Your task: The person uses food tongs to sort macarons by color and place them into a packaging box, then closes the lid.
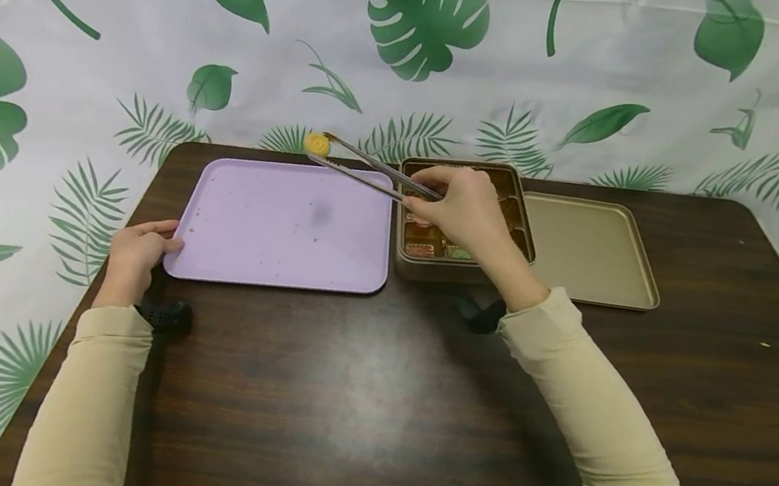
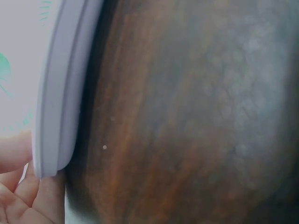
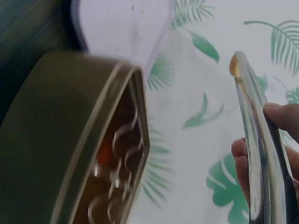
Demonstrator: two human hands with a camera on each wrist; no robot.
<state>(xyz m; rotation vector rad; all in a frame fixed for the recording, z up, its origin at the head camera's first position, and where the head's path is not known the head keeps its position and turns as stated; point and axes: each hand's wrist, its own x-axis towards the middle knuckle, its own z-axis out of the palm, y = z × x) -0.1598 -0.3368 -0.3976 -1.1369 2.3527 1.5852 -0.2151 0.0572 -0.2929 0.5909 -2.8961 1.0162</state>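
Note:
My right hand (image 1: 464, 208) holds metal tongs (image 1: 376, 174) between thumb and fingers, above the gold-brown box (image 1: 461, 275). At the tongs' tips, over the far edge of the lilac tray (image 1: 280, 229), is a small round yellow piece (image 1: 317, 144); its kind is not clear. In the right wrist view the tongs (image 3: 261, 154) run up from the hand to that yellow piece (image 3: 234, 66). My left hand (image 1: 137, 255) pinches the tray's near left corner, the thumb on one side of the rim (image 2: 56, 116) and the fingers on the other.
Compartments divide the box, with red and green pieces (image 1: 460, 252) in some of them. Right of it lies a gold, shallow lid (image 1: 584, 248). Small crumbs dot the tray. A leaf-patterned curtain (image 1: 299, 34) hangs behind the dark wooden table (image 1: 354, 402).

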